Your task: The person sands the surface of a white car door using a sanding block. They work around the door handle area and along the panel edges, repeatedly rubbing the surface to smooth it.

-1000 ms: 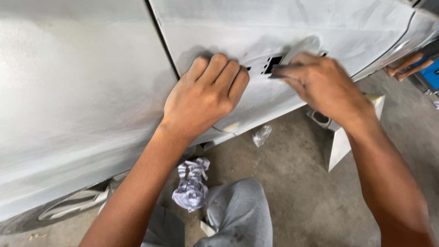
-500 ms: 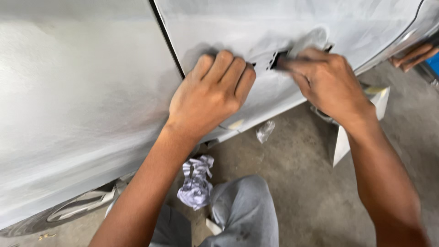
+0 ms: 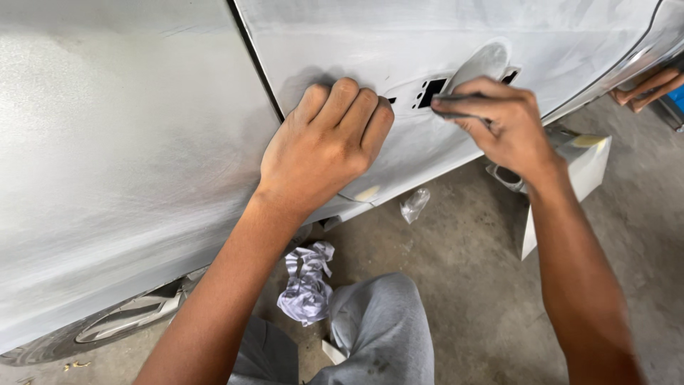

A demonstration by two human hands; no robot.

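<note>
- Two hands work at a grey car door (image 3: pixel 456 78); its edges are cut off by the frame.
- Left hand (image 3: pixel 324 146) lies loosely curled, knuckles pressed on the door, grasping nothing visible.
- Right hand (image 3: pixel 499 125) pinches a thin dark tool (image 3: pixel 456 97), mostly hidden by its fingers, tip at the handle recess (image 3: pixel 481 68).
- Crumpled rag (image 3: pixel 306 281) lies on the floor (image 3: pixel 470 271) beside a grey-trousered knee (image 3: pixel 385 328).
- Another person's fingers (image 3: pixel 648 87) show at the right edge.
</note>
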